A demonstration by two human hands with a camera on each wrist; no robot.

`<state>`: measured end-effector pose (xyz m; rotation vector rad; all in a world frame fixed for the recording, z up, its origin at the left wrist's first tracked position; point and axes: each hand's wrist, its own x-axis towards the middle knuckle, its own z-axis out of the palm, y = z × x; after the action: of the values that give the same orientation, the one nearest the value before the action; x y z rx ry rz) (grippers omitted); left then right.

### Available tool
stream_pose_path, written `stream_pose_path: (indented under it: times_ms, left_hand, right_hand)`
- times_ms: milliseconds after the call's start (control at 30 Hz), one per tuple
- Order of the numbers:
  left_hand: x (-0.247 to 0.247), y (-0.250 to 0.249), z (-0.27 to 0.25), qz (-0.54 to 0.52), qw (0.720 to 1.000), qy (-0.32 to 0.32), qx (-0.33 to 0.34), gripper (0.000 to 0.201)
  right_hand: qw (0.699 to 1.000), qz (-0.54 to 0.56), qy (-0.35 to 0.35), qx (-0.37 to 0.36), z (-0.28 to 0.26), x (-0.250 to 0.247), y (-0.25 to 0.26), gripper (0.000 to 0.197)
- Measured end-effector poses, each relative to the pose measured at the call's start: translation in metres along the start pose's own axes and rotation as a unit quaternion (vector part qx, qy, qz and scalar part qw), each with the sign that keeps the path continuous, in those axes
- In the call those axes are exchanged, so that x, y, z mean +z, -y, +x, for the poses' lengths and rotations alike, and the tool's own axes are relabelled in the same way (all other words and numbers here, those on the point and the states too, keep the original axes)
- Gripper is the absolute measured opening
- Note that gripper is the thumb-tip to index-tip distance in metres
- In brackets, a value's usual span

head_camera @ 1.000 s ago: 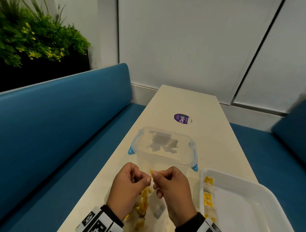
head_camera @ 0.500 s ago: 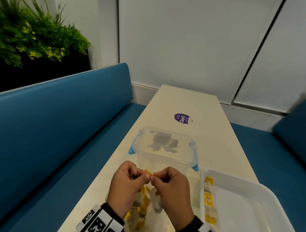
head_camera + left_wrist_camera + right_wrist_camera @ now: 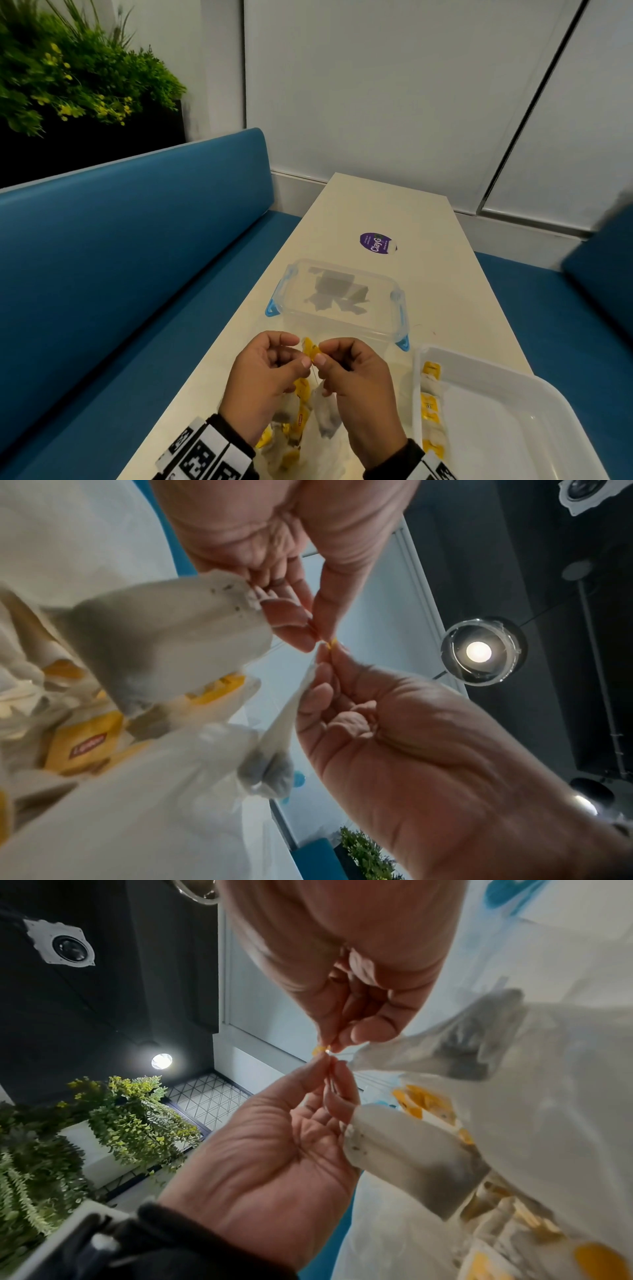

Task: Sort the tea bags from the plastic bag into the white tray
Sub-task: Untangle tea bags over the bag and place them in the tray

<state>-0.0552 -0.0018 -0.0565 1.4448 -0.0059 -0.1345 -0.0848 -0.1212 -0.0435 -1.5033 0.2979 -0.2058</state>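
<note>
Both hands meet over the table's near end and pinch one small yellow tag (image 3: 310, 350) between thumb and forefinger. My left hand (image 3: 300, 352) holds it from the left, my right hand (image 3: 322, 353) from the right. The left wrist view shows the tag (image 3: 330, 644) between the fingertips, a tea bag (image 3: 171, 631) hanging by my right hand (image 3: 315, 637) and another tea bag (image 3: 270, 764) below my left hand (image 3: 328, 654). Under the hands lies the clear plastic bag (image 3: 294, 445) with several yellow-tagged tea bags. The white tray (image 3: 534, 387) sits at the right, with tea bags (image 3: 430, 407) along its left wall.
A clear lidded box with blue clips (image 3: 337, 301) stands just beyond the hands. A purple sticker (image 3: 376, 243) marks the table farther on. Blue bench seats (image 3: 120, 274) flank the narrow table (image 3: 445, 308), and a plant (image 3: 68, 78) stands at the back left.
Both hands have risen a little and moved away from me, still pinched together. The yellow tag now shows more plainly between the fingertips, and the tea bags hang higher above the plastic bag.
</note>
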Motion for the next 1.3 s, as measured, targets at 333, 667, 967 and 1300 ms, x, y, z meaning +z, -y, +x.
stream_pose_path:
  times_ms: [333,667,967,1300]
  left_hand:
    - [-0.002,0.001,-0.001,-0.051,0.998,0.032,-0.028,0.008]
    - [-0.007,-0.003,0.001,-0.006,0.998,0.069,-0.005,0.003]
    - [-0.008,-0.003,0.001,0.060,0.994,0.081,0.044,0.002]
    - [-0.013,-0.005,0.003,0.027,0.994,0.109,0.019,0.005]
  right_hand:
    - [0.999,-0.022,0.028,-0.019,-0.001,-0.002,-0.001,0.014]
    - [0.995,-0.064,0.072,-0.021,0.003,-0.004,0.004,0.005]
    - [0.989,-0.098,0.099,-0.049,0.005,-0.006,0.004,0.010]
    - [0.979,-0.074,0.189,-0.037,0.009,-0.013,0.013,0.020]
